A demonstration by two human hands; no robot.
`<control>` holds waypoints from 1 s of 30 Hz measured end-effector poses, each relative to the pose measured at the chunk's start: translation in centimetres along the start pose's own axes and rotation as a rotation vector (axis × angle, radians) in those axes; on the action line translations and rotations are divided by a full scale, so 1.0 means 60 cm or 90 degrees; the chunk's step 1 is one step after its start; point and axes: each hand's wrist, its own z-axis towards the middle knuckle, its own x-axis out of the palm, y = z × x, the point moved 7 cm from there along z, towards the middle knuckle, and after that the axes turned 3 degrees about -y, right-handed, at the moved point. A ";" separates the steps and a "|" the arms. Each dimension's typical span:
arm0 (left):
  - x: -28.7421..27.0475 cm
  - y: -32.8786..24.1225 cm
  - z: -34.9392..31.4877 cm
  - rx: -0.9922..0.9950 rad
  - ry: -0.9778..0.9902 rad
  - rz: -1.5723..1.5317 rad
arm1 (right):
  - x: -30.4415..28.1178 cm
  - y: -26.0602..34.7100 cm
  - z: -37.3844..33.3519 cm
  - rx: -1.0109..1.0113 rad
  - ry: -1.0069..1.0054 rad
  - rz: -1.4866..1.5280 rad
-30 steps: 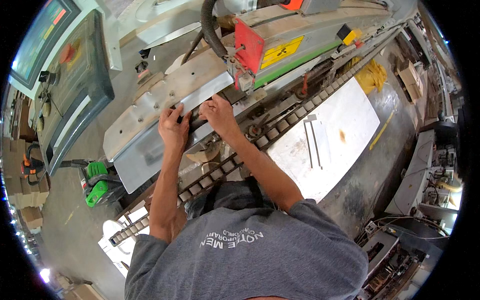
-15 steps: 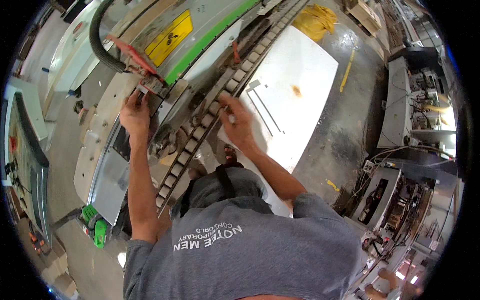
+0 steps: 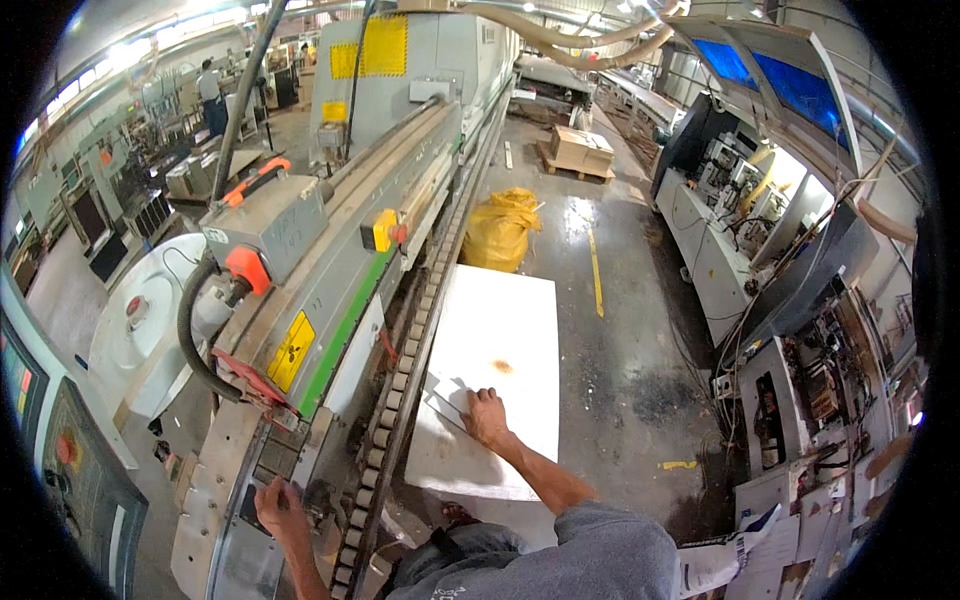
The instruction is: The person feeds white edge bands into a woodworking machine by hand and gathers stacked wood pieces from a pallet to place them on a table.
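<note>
My left hand (image 3: 282,510) is low over the metal infeed bed (image 3: 222,515) of a long edge-banding machine (image 3: 345,270). Its fingers are bent and drawn together; what they hold, if anything, is too small to make out. My right hand (image 3: 487,415) is over the white panel (image 3: 510,340), beyond the roller track (image 3: 385,420). Those fingers are curled closed beside thin grey strips (image 3: 445,408) lying on the panel; whether they grip a strip is hidden. A brown stain marks the panel's surface just beyond my knuckles.
A red guard (image 3: 248,375) and black hose (image 3: 187,320) are at the machine's near end. A yellow sack (image 3: 502,230) stands beyond the panel, and stacked boards (image 3: 582,148) rest on a pallet. Opened machinery (image 3: 745,215) lines the right. Another person (image 3: 210,98) stands far left.
My view has lifted toward the far end of the machine. My left hand has drawn back from the red guard to the bed; my right hand has moved from the roller track onto the panel.
</note>
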 end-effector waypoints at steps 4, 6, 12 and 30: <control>-0.010 -0.059 -0.028 0.161 0.007 0.125 | -0.109 0.058 -0.026 0.062 -0.037 0.325; 0.013 -0.155 -0.065 0.389 0.122 0.085 | -0.104 0.122 -0.055 0.104 0.109 0.842; 0.009 -0.130 -0.124 0.031 0.369 -0.110 | -0.036 0.408 -0.175 -0.025 0.290 1.204; -0.268 0.023 -0.039 0.330 -0.138 0.382 | 0.074 0.721 -0.243 -0.031 0.586 1.084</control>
